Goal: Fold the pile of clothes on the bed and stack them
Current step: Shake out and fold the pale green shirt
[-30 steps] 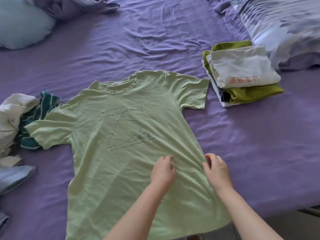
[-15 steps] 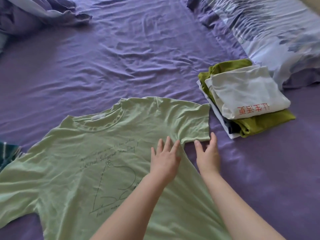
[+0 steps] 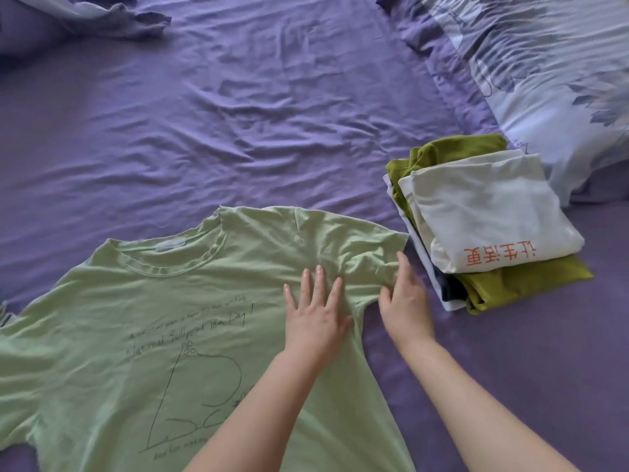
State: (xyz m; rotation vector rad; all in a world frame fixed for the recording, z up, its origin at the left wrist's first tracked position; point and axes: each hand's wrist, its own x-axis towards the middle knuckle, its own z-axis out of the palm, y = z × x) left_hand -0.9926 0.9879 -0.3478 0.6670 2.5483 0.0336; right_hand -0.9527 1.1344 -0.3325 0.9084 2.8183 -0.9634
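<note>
A light green T-shirt (image 3: 143, 335) with a dark line drawing lies spread face up on the purple bed sheet (image 3: 238, 114). My left hand (image 3: 315, 311) presses flat on it near the right armpit, fingers apart. My right hand (image 3: 405, 301) rests at the lower edge of the right sleeve, its fingers on the sleeve's cloth; whether it pinches the hem is unclear. To the right sits a stack of folded clothes (image 3: 486, 223): a white shirt with red characters on top, olive green and dark garments under it.
A pale blue patterned duvet (image 3: 551, 69) lies bunched at the upper right, just behind the stack. Crumpled purple bedding (image 3: 85, 15) fills the upper left corner. A sliver of another garment (image 3: 2, 311) shows at the left edge.
Both hands have slid up the shirt from near its hem to the right armpit and sleeve. The view has shifted up and right, so the unfolded pile at the left has left the frame.
</note>
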